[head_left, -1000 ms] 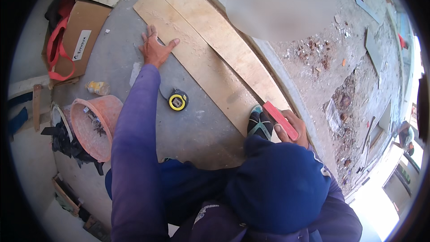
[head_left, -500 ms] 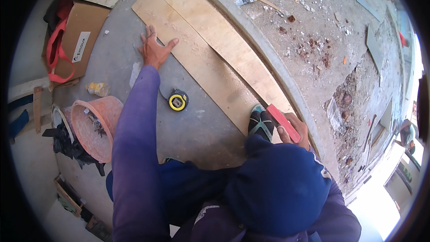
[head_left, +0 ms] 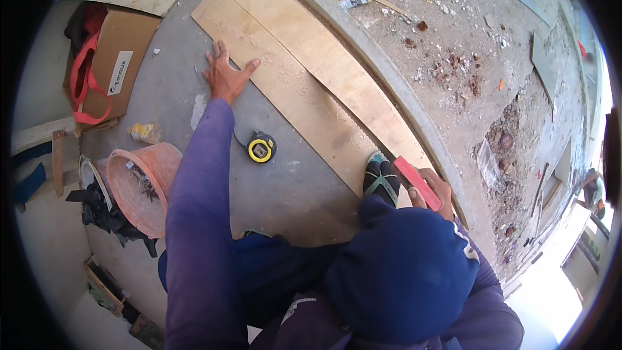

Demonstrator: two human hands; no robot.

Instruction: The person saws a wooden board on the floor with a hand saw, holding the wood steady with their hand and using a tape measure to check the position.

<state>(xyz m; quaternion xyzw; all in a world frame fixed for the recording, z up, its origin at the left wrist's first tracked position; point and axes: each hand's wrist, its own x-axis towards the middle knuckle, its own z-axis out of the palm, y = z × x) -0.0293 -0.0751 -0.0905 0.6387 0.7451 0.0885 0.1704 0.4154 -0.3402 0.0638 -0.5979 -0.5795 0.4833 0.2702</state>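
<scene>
My left hand (head_left: 228, 78) lies at the far left edge of a long, pale plywood board (head_left: 285, 94). Its fingers are spread, with fingertips and thumb on the wood. In my right hand (head_left: 435, 189) is a red bar-shaped tool (head_left: 416, 181), gripped near the board's near end; I cannot make out its kind. A second plywood strip (head_left: 337, 78) lies along the right side, with a narrow dark gap between the two. My foot in a green-strapped sandal (head_left: 381, 180) rests at the near end of the boards. Wood shavings are scattered over the plywood.
A black and yellow tape measure (head_left: 260, 148) sits on the grey floor. To the left are an orange bucket (head_left: 146, 188), a yellowish bottle (head_left: 146, 133) and a cardboard box (head_left: 126, 42). A raised concrete edge (head_left: 389, 97) borders rubble-strewn ground (head_left: 453, 45) on the right.
The whole view has shifted slightly. My right hand and the red tool appear a little farther right and nearer; my left hand keeps its place on the board.
</scene>
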